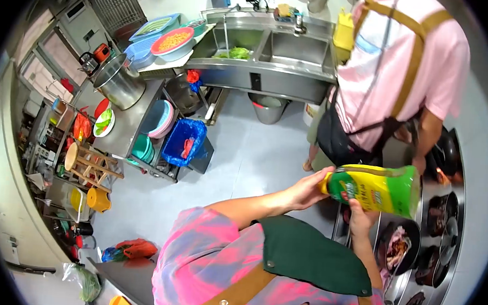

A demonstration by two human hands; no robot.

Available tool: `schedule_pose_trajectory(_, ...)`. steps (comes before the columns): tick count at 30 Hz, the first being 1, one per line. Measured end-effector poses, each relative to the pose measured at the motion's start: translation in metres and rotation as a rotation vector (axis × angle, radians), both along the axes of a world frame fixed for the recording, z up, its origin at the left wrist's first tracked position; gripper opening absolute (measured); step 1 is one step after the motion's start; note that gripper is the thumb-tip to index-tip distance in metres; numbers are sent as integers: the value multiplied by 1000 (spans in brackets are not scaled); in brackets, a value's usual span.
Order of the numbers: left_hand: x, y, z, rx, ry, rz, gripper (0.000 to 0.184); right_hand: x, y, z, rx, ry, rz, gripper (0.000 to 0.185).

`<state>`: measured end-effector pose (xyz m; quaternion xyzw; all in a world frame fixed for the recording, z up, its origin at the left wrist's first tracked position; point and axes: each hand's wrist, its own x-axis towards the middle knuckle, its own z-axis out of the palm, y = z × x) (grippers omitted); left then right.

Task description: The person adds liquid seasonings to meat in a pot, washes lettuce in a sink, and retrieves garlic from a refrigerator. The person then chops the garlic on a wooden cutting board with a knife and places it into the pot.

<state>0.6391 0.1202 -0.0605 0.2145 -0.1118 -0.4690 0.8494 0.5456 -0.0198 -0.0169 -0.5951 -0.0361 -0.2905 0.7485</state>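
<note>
A large green bottle (378, 188) with a yellow label lies tilted sideways in front of my chest, its cap end to the left. My left hand (309, 189) has its fingers closed round the yellow cap end. Against the lower side of the bottle, my right hand (361, 218) grips its body, with the thumb on the label. Below and right of the bottle, a dark pan (416, 237) on the stove holds pieces of meat.
A co-worker in a pink shirt (370, 99) stands close at the right by the stove (438, 304). Water runs into a steel sink (245, 39) holding greens. At the left are a steel table (111, 136), a large pot (119, 83), a blue-lined bin (184, 140) and a wooden stool (89, 162).
</note>
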Motion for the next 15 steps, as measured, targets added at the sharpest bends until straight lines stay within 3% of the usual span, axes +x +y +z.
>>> schedule_pose_trajectory(2, 32, 49, -9, -75, -34, 78, 51, 47, 44, 5, 30, 86, 155, 45)
schedule_pose_trajectory(4, 60, 95, 0, -61, -100, 162, 46, 89, 82, 19, -139, 150, 249, 46)
schedule_pose_trajectory(7, 100, 144, 3, -53, -34, 214, 46, 157, 125, 7, -233, 160, 241, 49)
schedule_pose_trajectory(15, 202, 178, -27, 56, 12, 319, 48, 267, 155, -1, -152, 317, 408, 39)
